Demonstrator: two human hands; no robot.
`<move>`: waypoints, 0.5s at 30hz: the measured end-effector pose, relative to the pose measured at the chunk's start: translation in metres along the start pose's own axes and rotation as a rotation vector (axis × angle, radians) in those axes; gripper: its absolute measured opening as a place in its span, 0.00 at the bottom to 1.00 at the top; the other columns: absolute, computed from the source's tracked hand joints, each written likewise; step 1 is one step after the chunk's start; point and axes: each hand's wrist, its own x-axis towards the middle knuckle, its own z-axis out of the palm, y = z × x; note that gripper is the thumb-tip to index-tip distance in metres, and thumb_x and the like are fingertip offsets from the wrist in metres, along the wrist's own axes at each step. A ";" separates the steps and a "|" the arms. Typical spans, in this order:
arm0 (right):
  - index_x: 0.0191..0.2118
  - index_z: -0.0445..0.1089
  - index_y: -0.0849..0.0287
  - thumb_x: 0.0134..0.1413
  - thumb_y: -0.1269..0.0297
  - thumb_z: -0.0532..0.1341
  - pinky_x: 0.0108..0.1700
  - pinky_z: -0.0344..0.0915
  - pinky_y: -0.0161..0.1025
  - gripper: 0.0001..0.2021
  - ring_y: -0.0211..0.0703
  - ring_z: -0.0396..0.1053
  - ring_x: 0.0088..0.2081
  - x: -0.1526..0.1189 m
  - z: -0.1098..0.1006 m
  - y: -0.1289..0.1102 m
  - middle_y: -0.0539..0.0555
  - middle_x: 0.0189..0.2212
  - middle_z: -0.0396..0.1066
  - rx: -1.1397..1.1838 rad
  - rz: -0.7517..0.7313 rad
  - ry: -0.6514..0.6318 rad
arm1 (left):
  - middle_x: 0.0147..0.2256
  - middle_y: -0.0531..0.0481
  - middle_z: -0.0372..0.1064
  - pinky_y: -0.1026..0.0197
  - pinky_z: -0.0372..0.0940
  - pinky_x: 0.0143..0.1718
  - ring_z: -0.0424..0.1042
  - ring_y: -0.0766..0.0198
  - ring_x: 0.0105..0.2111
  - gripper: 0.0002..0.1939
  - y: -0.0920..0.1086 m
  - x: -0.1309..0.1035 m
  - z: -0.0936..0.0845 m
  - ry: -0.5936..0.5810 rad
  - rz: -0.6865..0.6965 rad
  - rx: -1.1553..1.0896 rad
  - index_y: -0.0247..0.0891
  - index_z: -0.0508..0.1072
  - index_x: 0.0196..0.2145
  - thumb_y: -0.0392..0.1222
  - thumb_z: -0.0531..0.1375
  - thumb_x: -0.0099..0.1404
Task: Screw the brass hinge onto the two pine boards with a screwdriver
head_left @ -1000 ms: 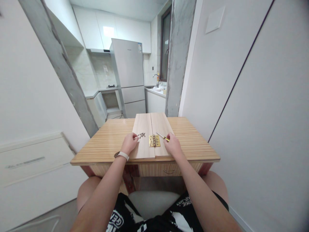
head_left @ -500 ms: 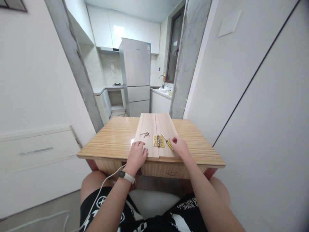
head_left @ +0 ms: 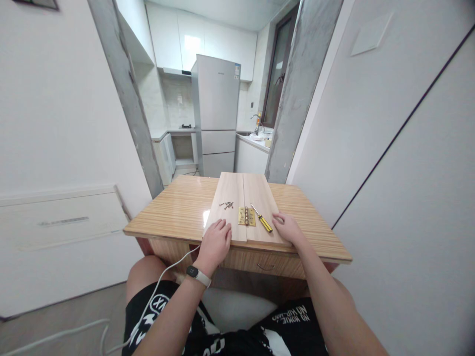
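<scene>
Two pale wooden boards lie side by side on the table, the left board [head_left: 230,189] and the right board [head_left: 260,190]. A brass hinge [head_left: 247,216] rests flat across the seam between them. Several screws [head_left: 227,204] lie loose on the left board. To the right of the hinge is a screwdriver [head_left: 264,222] with a yellow and black handle, touched by neither hand. My left hand [head_left: 216,240] lies flat on the near part of the left board, fingers extended. My right hand [head_left: 287,227] rests open at the right board's outer edge, just right of the screwdriver handle.
The wooden table [head_left: 178,202] has a drawer [head_left: 265,262] in front. A white cable [head_left: 163,279] hangs over its near edge at the left. Beyond stand a silver refrigerator [head_left: 218,99] and a sink counter [head_left: 252,148]. White walls flank both sides.
My right hand has moved right, away from the screwdriver, whose handle now shows fully. My left hand has flattened onto the left board. The view has shifted slightly.
</scene>
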 end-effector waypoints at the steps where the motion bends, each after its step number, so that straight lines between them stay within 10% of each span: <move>1: 0.57 0.80 0.60 0.65 0.59 0.60 0.71 0.59 0.51 0.20 0.56 0.68 0.67 -0.001 0.000 -0.001 0.63 0.60 0.76 -0.002 -0.002 -0.008 | 0.61 0.42 0.73 0.43 0.63 0.68 0.69 0.51 0.64 0.16 0.000 -0.001 0.000 0.007 -0.001 0.011 0.44 0.78 0.56 0.39 0.54 0.79; 15: 0.58 0.80 0.59 0.62 0.54 0.63 0.70 0.59 0.46 0.23 0.53 0.67 0.68 -0.007 0.028 -0.050 0.65 0.67 0.68 0.097 -0.013 -0.116 | 0.61 0.42 0.72 0.44 0.61 0.67 0.65 0.49 0.64 0.17 -0.036 -0.022 -0.035 -0.016 -0.129 0.158 0.43 0.78 0.56 0.38 0.52 0.79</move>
